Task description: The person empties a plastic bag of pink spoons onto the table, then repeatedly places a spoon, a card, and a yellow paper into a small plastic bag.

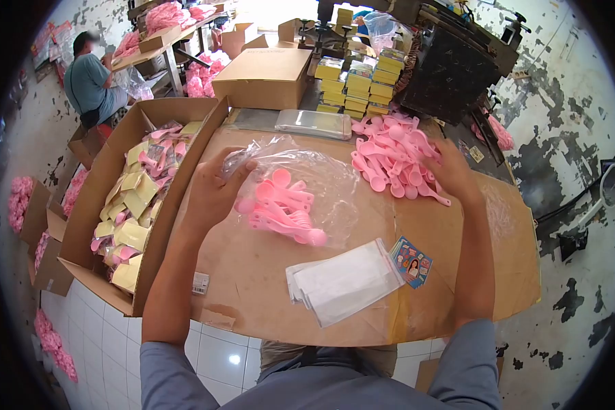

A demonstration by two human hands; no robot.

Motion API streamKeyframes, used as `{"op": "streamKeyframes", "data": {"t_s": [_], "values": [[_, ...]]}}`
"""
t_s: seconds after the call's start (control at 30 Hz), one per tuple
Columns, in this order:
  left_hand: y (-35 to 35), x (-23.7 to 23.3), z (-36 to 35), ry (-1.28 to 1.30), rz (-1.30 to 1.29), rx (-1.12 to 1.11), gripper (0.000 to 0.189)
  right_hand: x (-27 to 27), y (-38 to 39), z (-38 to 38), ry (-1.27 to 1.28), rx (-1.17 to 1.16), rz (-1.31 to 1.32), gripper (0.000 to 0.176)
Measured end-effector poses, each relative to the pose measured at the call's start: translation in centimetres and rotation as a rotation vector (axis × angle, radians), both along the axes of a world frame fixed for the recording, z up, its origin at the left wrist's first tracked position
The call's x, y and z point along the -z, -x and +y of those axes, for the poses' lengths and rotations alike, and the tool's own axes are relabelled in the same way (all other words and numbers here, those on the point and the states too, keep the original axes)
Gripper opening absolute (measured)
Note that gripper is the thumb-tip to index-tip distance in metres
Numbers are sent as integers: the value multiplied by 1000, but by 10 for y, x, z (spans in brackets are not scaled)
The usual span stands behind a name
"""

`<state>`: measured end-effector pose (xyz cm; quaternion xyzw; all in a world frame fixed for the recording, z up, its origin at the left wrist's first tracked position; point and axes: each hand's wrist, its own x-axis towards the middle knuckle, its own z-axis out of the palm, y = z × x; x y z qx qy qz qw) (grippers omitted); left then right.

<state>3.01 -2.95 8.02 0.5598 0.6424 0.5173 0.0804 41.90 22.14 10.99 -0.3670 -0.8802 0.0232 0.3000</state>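
Observation:
A large clear plastic bag [338, 198] lies on the cardboard-covered table, with several pink measuring spoons [283, 198] in and on it. My left hand [215, 188] is at the bag's left edge, its thumb and fingers closed on the plastic. Over at the right, a heap of loose pink spoons [393, 150] is spread on the cardboard. My right hand [456, 174] reaches to the heap's right side, fingers apart and curved, fingertips right at the spoons. Nearer to my body lie a stack of clear plastic sleeves [348, 280] and colourful printed cards [412, 263].
A long open carton [143, 311] on the left holds packed spoons with yellowish cards. Behind the table's far side stand a closed box [263, 72], stacks of yellow-edged cards [359, 85] and a dark machine [451, 61]. Another person [89, 82] sits at the far left.

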Motion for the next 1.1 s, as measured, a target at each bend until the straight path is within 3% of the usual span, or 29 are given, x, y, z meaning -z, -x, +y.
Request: {"op": "streamKeyframes", "data": {"t_s": [0.1, 0.17, 0.23, 0.3, 0.4, 0.5, 0.6, 0.7, 0.8, 0.9, 1.0, 1.1], "values": [[-9, -3, -1, -89, 2, 26, 29, 3, 34, -35, -434, -45, 26, 24], [-15, -14, -7, -52, 49, 20, 29, -1, 52, -69, 142, -427, 44, 19], [-11, 1, -3, -119, -128, 55, 30, -4, 71, -104, 850, -571, -174, 15], [-9, 10, 0, -159, -216, 80, 30, 8, 98, -123, 615, -360, -517, 23], [-7, 18, 4, -156, -222, 101, 32, 64, 125, -116, 219, -581, 0, 39], [0, 34, 9, -110, -225, 101, 33, 78, 149, -98, 18, -626, -182, 51], [6, 42, 12, -78, -199, 71, 35, 78, 155, -93, 203, -673, -123, 47], [9, 44, 13, -57, -170, 52, 36, 54, 140, -98, 497, -405, -423, 40], [7, 43, 14, -80, -155, 35, 36, 36, 127, -113, 259, -297, -410, 27], [11, 46, 15, -79, -163, 16, 36, 38, 106, -106, 125, -436, -161, 28], [15, 53, 18, -97, -184, 19, 37, 16, 78, -107, 182, -516, -53, 25], [13, 51, 17, -78, -180, 10, 38, -21, 36, -92, 343, -355, -206, 22]]}}
